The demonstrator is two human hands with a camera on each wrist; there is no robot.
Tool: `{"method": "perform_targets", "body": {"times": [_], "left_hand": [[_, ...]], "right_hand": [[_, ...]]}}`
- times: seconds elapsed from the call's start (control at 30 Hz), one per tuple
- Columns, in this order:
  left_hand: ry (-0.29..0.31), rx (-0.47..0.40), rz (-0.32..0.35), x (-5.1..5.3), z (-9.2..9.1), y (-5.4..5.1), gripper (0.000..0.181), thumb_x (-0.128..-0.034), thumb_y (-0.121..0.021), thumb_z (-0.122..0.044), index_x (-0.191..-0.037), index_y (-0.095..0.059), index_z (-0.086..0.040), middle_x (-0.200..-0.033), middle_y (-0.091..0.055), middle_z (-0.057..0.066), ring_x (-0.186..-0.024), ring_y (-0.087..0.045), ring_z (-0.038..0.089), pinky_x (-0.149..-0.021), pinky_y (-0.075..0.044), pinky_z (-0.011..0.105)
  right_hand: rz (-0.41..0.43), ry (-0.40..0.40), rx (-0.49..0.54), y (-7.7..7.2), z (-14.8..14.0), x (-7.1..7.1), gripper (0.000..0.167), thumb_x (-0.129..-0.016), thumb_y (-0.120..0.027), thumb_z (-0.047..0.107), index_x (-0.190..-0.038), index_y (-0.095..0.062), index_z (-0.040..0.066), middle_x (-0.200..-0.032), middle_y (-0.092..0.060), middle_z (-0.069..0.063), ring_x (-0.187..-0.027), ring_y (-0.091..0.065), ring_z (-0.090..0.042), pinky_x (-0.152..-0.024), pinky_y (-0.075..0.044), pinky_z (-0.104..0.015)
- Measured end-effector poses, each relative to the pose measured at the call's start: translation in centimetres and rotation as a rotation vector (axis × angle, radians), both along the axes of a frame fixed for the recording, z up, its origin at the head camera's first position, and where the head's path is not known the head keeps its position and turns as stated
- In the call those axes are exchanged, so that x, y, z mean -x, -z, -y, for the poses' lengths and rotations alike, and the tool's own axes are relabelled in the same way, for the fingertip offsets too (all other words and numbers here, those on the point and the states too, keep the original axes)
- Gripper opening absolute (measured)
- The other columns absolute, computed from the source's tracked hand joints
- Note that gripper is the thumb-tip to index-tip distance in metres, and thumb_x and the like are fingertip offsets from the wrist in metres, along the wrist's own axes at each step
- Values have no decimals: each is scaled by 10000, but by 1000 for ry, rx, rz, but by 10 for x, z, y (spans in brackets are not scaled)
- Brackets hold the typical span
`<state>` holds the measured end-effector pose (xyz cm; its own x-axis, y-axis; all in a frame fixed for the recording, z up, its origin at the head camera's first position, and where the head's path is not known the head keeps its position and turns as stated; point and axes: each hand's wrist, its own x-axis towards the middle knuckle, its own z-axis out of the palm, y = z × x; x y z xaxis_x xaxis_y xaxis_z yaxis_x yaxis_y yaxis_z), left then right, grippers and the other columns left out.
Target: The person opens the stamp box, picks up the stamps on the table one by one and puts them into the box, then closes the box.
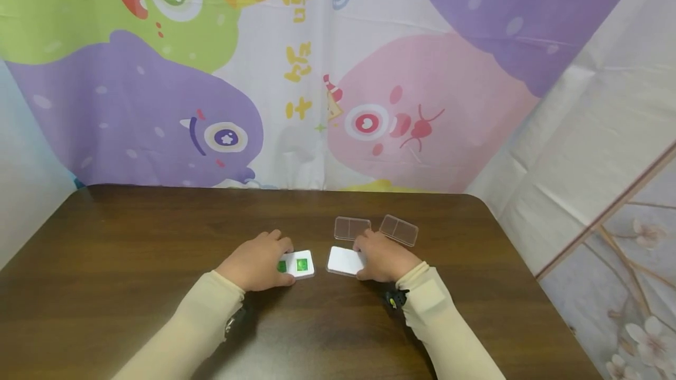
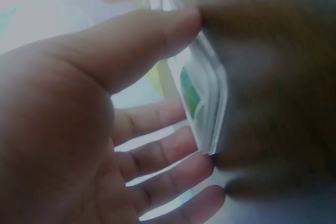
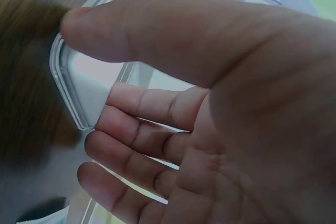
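My left hand holds a small clear flat box by its near and far edges, thumb on the near side. A white insert with green squares shows in it. In the left wrist view the thumb and fingertips meet the rim of this box. Opposite it, my right hand grips a similar clear box with a plain white top face. The right wrist view has the thumb on one edge of that box and fingertips at another. Both boxes lie flat on the table, a short gap apart.
Two clear plastic covers, each with a line across it, lie behind the right hand; the other cover is angled. The brown wooden table ends at a cartoon-printed cloth. A pale curtain hangs at the right.
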<state>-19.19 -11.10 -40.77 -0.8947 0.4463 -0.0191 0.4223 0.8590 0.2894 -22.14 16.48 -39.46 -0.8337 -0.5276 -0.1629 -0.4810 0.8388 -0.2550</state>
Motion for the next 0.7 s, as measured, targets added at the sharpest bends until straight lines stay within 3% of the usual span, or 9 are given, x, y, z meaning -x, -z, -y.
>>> {"method": "perform_targets", "body": {"times": [0.1, 0.47, 0.7], "left_hand": [[-38, 0, 2, 5, 5, 3, 517, -803, -873, -389, -1159, -667, -76, -1012, -578, 44, -878, -532, 214, -765, -508, 412], [-75, -10, 3, 23, 25, 7, 535, -814, -858, -401, -1182, -666, -65, -1056, -601, 83, -905, -553, 252, -812, -511, 483], [-118, -38, 4, 28, 35, 8, 573, -825, -856, -381, -1228, -652, -27, -1093, -610, 117, -948, -556, 276, -852, -524, 492]], "right_hand": [[-2, -19, -16, -1, 2, -2, 429, -794, -874, 159, -1141, -669, 10, -1096, -581, -117, -992, -550, -279, -882, -502, -441], [-29, -151, -13, -2, 24, -18, 438, -801, -883, 189, -1144, -660, 35, -1077, -580, -74, -979, -532, -239, -837, -505, -375], [-21, -154, 0, -3, 29, -22, 413, -788, -884, 174, -1122, -668, 62, -1047, -569, -44, -938, -508, -204, -799, -486, -318]]}}
